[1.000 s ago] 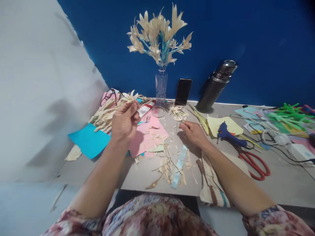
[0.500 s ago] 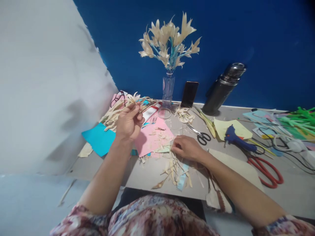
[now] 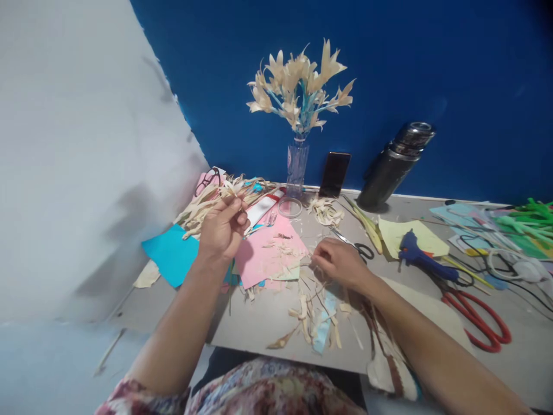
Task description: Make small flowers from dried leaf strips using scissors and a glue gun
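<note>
A small cream husk flower is pinched by its base between the thumb and fingers of my left hand, raised above the table's left side. My right hand is low over the table, fingers curled together at the edge of the dry husk scraps; whatever may be between the fingertips is hidden. Just behind it lies a pair of scissors with black handles, partly covered by the hand. A pink paper sheet strewn with trimmings lies between both hands.
Husk flowers stand in a clear bottle by the wall. A phone and a dark flask lean nearby. On the right lie a blue glue gun, red-handled scissors and cables. Husk strips are heaped at left.
My right hand has come away from the black-handled scissors, leaving them on the table, and moved nearer to me over the scraps. My left hand keeps holding the flower. The view has shifted.
</note>
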`<action>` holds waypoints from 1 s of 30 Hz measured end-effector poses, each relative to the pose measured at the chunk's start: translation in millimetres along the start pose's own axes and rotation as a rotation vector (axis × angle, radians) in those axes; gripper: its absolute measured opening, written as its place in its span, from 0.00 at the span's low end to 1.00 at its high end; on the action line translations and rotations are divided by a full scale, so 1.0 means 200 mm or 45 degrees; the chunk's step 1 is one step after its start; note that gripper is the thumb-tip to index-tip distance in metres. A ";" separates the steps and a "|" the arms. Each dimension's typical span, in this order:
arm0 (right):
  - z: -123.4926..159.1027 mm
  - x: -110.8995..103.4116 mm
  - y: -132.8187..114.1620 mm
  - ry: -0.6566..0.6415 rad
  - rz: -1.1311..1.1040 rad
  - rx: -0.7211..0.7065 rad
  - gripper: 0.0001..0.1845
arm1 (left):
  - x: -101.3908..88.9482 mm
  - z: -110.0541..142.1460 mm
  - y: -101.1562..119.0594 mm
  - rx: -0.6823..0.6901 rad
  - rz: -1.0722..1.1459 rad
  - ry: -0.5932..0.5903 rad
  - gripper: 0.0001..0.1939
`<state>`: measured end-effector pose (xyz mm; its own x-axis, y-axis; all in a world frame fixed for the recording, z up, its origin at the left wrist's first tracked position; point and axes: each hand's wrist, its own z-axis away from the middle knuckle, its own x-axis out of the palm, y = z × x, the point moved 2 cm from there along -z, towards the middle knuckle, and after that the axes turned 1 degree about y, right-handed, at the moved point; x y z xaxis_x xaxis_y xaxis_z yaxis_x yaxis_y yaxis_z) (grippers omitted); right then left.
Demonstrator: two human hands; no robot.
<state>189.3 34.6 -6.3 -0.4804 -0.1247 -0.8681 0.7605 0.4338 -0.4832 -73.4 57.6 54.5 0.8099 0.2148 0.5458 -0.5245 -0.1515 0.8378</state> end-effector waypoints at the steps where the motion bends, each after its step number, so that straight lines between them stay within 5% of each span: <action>1: -0.01 -0.01 0.01 0.004 0.017 0.011 0.08 | -0.02 0.00 0.00 0.002 -0.011 0.011 0.10; 7: -0.02 -0.01 0.02 0.015 0.134 0.129 0.07 | -0.07 0.02 -0.05 -0.126 -0.079 0.014 0.10; 13: -0.03 -0.04 0.03 0.033 0.144 0.112 0.08 | -0.01 0.02 -0.12 -0.180 -0.180 -0.073 0.12; 30: -0.02 -0.08 0.08 0.009 0.195 0.131 0.11 | 0.07 0.06 -0.08 -0.133 -0.157 -0.197 0.13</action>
<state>207.4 46.8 -0.4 -0.3586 -0.0578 -0.9317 0.8653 0.3539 -0.3550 -50.8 52.0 49.5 0.8960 0.0739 0.4378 -0.4367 -0.0310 0.8991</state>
